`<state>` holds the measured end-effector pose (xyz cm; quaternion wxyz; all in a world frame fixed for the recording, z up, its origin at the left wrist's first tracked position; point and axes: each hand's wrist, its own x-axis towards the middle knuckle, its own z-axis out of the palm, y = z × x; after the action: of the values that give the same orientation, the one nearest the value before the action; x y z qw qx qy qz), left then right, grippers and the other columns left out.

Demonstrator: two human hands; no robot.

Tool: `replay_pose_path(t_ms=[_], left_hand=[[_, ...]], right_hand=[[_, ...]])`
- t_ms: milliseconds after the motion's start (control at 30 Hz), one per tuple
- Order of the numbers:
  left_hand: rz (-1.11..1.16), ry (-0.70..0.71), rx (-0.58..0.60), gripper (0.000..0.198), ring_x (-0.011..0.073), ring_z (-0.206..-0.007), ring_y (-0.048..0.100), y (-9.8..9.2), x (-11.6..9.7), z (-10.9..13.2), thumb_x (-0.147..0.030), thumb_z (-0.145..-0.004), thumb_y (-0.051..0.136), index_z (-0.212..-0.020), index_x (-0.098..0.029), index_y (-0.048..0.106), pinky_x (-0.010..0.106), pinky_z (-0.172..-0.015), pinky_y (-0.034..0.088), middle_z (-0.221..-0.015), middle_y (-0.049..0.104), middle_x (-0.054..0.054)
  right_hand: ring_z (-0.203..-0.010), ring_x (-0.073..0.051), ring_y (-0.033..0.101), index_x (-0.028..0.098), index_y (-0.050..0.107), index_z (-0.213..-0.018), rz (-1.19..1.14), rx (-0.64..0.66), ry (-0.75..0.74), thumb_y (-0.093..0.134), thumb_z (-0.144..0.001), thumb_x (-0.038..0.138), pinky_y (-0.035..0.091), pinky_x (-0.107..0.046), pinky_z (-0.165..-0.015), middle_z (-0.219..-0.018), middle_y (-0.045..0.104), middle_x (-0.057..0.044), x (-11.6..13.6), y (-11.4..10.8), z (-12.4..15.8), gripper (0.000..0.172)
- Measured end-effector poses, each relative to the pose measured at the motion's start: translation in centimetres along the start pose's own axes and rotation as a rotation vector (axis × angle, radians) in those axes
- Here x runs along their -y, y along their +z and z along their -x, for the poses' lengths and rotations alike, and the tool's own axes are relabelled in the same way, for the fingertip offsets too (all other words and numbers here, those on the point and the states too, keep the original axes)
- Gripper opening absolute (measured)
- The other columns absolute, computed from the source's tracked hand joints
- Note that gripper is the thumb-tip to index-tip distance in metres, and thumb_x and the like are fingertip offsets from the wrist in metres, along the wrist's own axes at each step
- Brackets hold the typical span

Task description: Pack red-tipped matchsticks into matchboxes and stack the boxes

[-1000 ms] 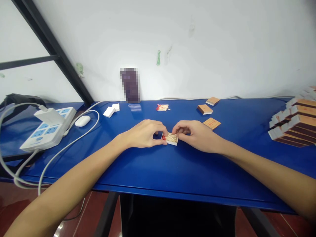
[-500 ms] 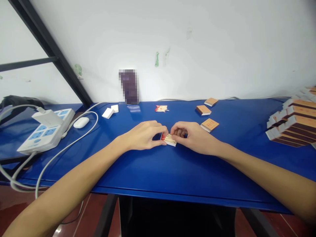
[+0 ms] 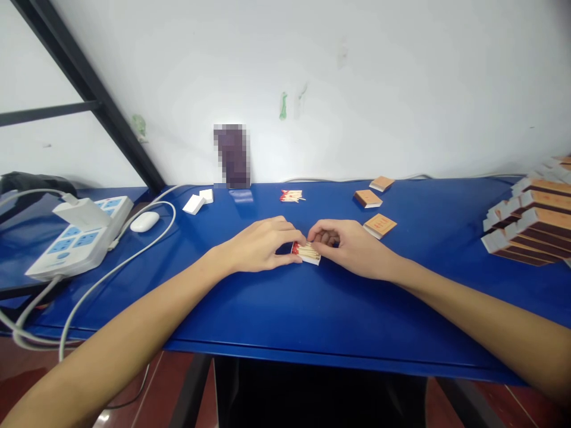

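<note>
A small white matchbox tray (image 3: 311, 260) filled with red-headed matches (image 3: 304, 252) lies on the blue table, between my two hands. My left hand (image 3: 267, 245) grips the tray's left end, thumb on the near side and fingers on the far side. From the right, my right hand (image 3: 343, 245) reaches over the matches with thumb and index finger pinched at the tray's far right; whatever is between those tips is hidden. Beyond the hands is a loose heap of matches (image 3: 291, 195). Orange matchbox sleeves (image 3: 380, 224) lie behind my right hand.
Stacked matchboxes (image 3: 544, 229) stand at the right. Two white trays (image 3: 194, 204) lie at the back left, near a pixelated dark upright object (image 3: 235, 157) by the wall. A power strip (image 3: 80, 241), white cables and a white earbud case (image 3: 145, 222) occupy the left side.
Both hands stay at the tray almost unmoved. My right fingertips have shifted very slightly, and a bit more of the matches shows. The view has drifted a little.
</note>
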<state>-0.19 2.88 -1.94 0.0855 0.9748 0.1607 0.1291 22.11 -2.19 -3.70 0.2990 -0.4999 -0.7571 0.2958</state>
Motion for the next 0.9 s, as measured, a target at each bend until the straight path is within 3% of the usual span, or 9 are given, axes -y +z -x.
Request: replay_pose_path(t_ms=[200,433,700,900], left_hand=[[-0.012,-0.027,-0.010,0.029,0.0195,-0.090,0.058,0.14,0.13,0.01,-0.042,-0.093,0.061,-0.108,-0.017,0.066,0.032,-0.081,0.046,-0.098,0.068,0.006],[0.045,-0.011,-0.042,0.029,0.0194,-0.089,0.062,0.31,0.23,-0.14,-0.043,-0.090,0.065,-0.097,-0.016,0.071,0.032,-0.082,0.048,-0.097,0.071,0.006],[-0.032,0.023,-0.055,0.034,0.0181,-0.079,0.060,0.47,0.32,-0.04,-0.047,-0.092,0.061,-0.105,-0.016,0.068,0.030,-0.074,0.044,-0.086,0.068,0.005],[-0.076,0.065,-0.049,0.033,0.0184,-0.085,0.061,0.40,0.24,-0.14,-0.047,-0.094,0.059,-0.096,-0.016,0.069,0.032,-0.080,0.044,-0.097,0.069,0.006]], right_hand=[[-0.065,-0.013,0.058,0.020,0.064,-0.087,-0.010,0.016,0.005,0.060,-0.081,0.025,0.050,-0.028,-0.062,-0.073,0.064,0.001,0.18,-0.07,0.09,0.008],[-0.065,-0.014,0.054,0.021,0.063,-0.088,0.038,0.025,-0.028,0.062,-0.083,0.033,0.046,-0.029,-0.061,-0.075,0.061,0.000,0.41,-0.09,0.29,0.013],[-0.063,-0.013,0.051,0.022,0.056,-0.088,0.001,0.063,-0.049,0.055,-0.090,0.034,0.043,-0.028,-0.059,-0.072,0.057,0.002,0.55,-0.05,0.31,0.012],[-0.064,-0.013,0.049,0.021,0.055,-0.087,0.055,0.057,-0.059,0.058,-0.088,0.031,0.043,-0.029,-0.060,-0.074,0.055,0.001,0.54,-0.08,0.34,0.011]])
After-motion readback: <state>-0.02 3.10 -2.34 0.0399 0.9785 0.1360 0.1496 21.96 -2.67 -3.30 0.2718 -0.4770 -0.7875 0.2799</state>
